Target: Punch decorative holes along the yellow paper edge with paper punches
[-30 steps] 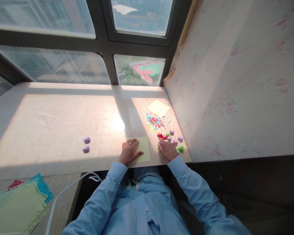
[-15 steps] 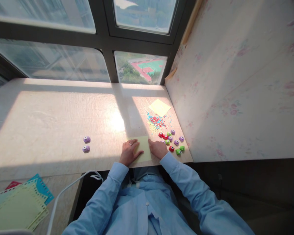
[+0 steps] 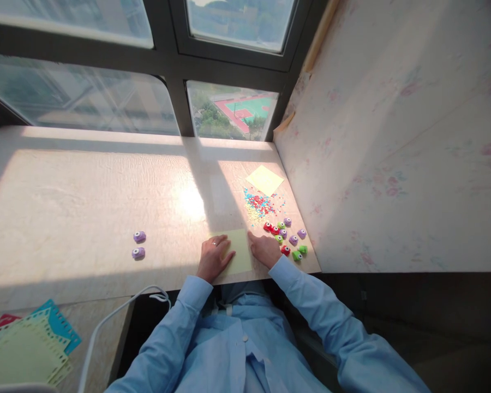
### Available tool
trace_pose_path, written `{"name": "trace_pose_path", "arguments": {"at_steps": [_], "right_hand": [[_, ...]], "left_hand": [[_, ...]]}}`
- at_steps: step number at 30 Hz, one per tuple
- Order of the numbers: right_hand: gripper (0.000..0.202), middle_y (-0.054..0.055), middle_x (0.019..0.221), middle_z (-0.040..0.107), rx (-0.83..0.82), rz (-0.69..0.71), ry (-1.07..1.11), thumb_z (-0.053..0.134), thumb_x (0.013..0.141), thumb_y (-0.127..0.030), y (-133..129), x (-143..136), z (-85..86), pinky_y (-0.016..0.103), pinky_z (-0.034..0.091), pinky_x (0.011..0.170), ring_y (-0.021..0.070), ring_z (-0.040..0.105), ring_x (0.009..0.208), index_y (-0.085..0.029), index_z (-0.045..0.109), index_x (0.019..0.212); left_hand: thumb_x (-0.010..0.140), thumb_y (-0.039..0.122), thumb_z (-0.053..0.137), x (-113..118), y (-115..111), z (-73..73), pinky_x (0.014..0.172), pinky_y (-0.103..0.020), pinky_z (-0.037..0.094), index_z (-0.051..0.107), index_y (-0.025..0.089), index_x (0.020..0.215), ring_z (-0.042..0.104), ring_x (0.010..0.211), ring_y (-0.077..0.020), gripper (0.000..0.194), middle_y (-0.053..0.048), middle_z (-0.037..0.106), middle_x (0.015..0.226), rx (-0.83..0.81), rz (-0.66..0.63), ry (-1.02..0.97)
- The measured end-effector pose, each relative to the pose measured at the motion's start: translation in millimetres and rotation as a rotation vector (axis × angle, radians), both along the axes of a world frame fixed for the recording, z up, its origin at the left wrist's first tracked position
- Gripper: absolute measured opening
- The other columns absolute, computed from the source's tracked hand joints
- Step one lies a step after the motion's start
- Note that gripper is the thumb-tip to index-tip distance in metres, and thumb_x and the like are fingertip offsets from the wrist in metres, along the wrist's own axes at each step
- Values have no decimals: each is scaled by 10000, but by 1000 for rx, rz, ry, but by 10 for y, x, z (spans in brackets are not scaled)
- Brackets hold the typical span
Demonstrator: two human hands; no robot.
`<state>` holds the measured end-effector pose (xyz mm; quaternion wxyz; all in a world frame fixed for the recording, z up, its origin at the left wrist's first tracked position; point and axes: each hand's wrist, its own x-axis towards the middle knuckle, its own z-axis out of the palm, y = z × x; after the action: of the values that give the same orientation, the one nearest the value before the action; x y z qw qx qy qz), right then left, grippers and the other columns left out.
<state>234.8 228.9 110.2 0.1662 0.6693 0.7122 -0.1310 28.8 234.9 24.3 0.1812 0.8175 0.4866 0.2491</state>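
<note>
Under the dark-framed window (image 3: pixel 172 71), someone in a light blue shirt (image 3: pixel 245 349) has both hands down near the front edge of a pale bench (image 3: pixel 77 213). A yellow paper sheet (image 3: pixel 241 254) lies flat there between the two. The left hand (image 3: pixel 214 257), with a ring (image 3: pixel 215 243) on one finger, rests palm down over the sheet's left part; its grip is open, thumb set apart from the fingers. The right hand (image 3: pixel 265 250) is at the sheet's right edge, fingers curled in and the index finger by the paper; from where I stand I can't tell whether that grip is pinching anything.

Just beyond the right hand sits a cluster of little one-eyed pieces (image 3: pixel 293 239), red, green and purple. Farther back are scattered red, blue and yellow bits (image 3: pixel 258 206), with another yellow paper (image 3: pixel 264 180) behind them, turned like a diamond. Well off to the person's left stand two purple one-eyed pieces (image 3: pixel 139 237). Nearer me, at the lower left, lie hole-edged sheets (image 3: pixel 24 349) beside a white cable (image 3: pixel 106 319).
</note>
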Motion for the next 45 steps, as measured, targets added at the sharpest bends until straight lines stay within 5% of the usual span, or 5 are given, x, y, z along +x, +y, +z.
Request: {"name": "trace_pose_path", "arguments": {"at_steps": [11,19,28,37,45], "right_hand": [[371,120,983,755,4,-52,25,438,1009,-330,69,27,37,306,477,685,266,729,895,-277,608,1336],[164,42,861,734,298,-266,283,538,969,-293,292,320,200,250,379,662,178,669,797,-212,678,946],[204,45,965,757,431,-288,569,511,939,-286,636,647,136,260,464,834,186,690,904,-199,695,923],[135,-7,797,733,310,-433,633,544,835,-180,917,741,208,241,481,711,116,644,547,-180,676,809],[132,-5,784,744,305,-492,691,558,866,-220,882,766,170,224,465,594,90,588,450,-176,646,778]], "left_hand": [[936,340,583,7,-10,15,984,-506,467,706,223,1051,612,1163,-297,205,-100,679,1268,0,16,-45],[928,324,576,-8,-14,-14,976,-508,485,717,224,1026,627,1151,-295,199,-101,693,1249,3,16,-76],[937,293,557,-11,-19,-19,951,-503,498,719,222,998,631,1137,-297,187,-99,698,1234,44,11,-77],[932,291,556,-9,-19,-9,952,-503,500,724,231,990,633,1135,-295,187,-98,698,1232,28,14,-70],[925,272,570,-7,-15,-34,944,-493,499,728,228,977,638,1121,-295,172,-94,705,1217,54,16,-79]]}}
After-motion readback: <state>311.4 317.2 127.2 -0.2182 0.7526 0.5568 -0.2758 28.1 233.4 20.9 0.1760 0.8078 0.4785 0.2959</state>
